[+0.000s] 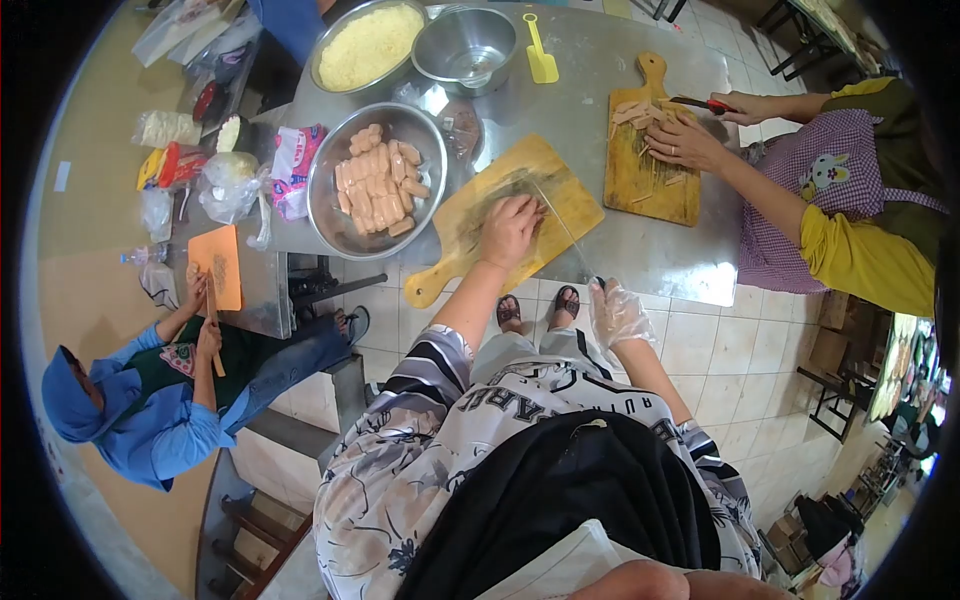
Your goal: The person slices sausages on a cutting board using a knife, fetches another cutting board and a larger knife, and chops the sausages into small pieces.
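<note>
My L fingers (521, 207) are bunched & bent, L arm (466, 299) stretched fwd. My R fingers (603, 292) curl in a grip, nearer my body.

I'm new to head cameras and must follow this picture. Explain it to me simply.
There is no machine here: one camera, worn on a person's head, looks forward and down, so their own body fills the lower middle. Their left hand rests on a wooden cutting board; what lies under it is mostly hidden. Their right hand, in a clear plastic glove, holds a knife. The metal table also bears a bowl of sausage-like pieces, a yellow spatula and a second board, where another person holds a knife too.
</note>
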Demonstrator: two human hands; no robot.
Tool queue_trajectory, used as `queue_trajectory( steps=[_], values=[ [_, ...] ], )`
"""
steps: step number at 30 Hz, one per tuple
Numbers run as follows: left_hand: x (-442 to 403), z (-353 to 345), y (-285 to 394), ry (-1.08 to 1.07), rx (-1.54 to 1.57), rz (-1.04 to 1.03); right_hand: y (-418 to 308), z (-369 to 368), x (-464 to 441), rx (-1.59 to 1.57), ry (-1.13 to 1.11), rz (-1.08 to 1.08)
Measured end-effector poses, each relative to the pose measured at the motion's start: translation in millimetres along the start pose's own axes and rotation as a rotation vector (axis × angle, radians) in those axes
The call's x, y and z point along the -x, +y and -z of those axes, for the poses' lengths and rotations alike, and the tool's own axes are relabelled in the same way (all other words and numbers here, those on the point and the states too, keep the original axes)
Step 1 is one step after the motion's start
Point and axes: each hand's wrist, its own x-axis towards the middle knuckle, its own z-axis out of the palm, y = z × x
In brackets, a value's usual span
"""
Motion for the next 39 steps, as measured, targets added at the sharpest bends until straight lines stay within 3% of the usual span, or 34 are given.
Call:
queue_trajectory(
  steps=[7,9,21,30,33,36,39],
  values=[
    [-3,1,4,-0.007,0.040,0.017,-4,-14,12,0.071,0.122,0.076],
    [-4,0,2,-0.017,0.049,0.015,-9,-13,10,0.081,0.015,0.003],
    [-13,5,10,-0.038,0.037,0.046,-15,-23,-24,0.031,0.016,-0.030],
    [-14,7,10,-0.210,-0.093,0.069,-22,-11,-4,0.035,-0.018,-0.062],
    [-11,7,12,-0.167,-0.043,0.053,-6,-37,-25,0.021,0.107,0.011],
    [-11,4,10,-0.130,-0.025,0.044,-11,-34,-36,-0.019,0.005,-0.016],
    [-11,4,12,-0.074,0.028,0.069,-18,-15,-18,-0.020,0.057,-0.005]
  ],
)
